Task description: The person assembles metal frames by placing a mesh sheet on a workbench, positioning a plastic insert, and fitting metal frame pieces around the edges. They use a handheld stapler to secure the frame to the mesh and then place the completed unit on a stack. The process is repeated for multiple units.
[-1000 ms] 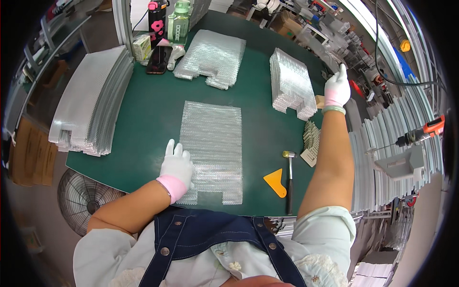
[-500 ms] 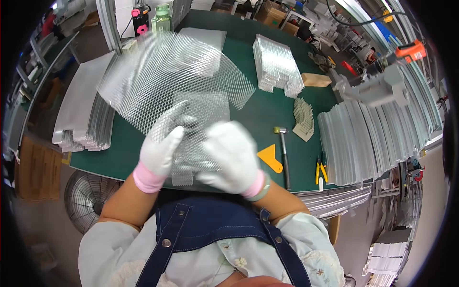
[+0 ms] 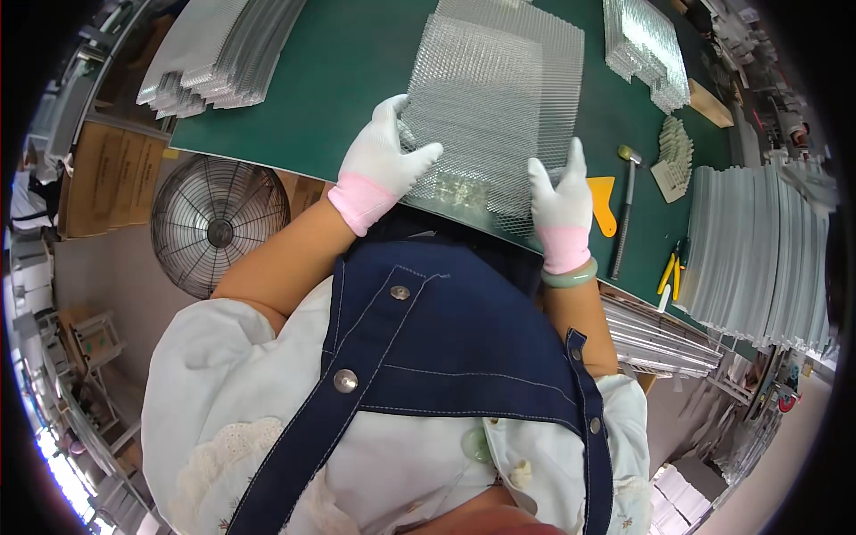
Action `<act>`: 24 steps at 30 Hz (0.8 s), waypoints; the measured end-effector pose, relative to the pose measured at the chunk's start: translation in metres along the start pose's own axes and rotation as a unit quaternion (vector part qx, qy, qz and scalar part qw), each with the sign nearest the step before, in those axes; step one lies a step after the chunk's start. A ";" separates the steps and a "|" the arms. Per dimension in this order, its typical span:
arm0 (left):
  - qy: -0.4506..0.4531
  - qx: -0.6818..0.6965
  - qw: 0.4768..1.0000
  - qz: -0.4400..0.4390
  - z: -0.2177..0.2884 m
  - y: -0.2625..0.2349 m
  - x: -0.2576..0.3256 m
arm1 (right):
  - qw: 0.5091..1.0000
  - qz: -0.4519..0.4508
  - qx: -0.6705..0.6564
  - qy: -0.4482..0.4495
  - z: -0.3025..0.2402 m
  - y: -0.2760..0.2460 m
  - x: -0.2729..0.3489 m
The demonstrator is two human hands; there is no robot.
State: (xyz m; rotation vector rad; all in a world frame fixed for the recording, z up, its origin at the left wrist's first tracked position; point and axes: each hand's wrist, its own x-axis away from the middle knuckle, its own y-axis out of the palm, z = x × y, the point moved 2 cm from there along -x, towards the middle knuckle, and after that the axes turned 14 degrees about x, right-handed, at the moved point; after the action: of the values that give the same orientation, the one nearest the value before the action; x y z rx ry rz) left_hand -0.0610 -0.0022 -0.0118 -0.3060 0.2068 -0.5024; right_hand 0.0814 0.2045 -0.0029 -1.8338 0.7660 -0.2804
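Sheets [image 3: 477, 89] of mesh lay overlapped on the table [image 3: 343, 62] between our left hand [image 3: 374, 165] and right hand [image 3: 563, 209], both with thumb and fingers spread. We judged the layering done but the edges not yet flush. A left stack [image 3: 218, 49] and right stack [image 3: 642, 45] stood apart; the scraper [image 3: 603, 207], nearest our right hand, could hinder us more than the hammer [image 3: 628, 201] or pliers [image 3: 671, 272].
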 end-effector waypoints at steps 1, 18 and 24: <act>0.025 -0.030 0.999 0.005 -0.006 0.000 0.000 | 1.000 -0.011 0.008 -0.001 0.003 0.008 0.000; -0.087 -0.227 0.969 -0.043 -0.025 0.013 -0.015 | 0.994 0.016 0.103 -0.022 0.010 0.053 -0.015; -0.109 -0.257 0.957 -0.079 -0.026 0.012 -0.029 | 0.980 -0.095 0.173 -0.002 0.009 0.053 -0.038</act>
State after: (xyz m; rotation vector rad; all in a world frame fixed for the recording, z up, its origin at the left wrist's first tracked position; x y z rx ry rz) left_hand -0.0872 0.0164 -0.0367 -0.8876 0.0950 -0.5649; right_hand 0.0377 0.2230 -0.0483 -1.5747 0.5011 -0.5015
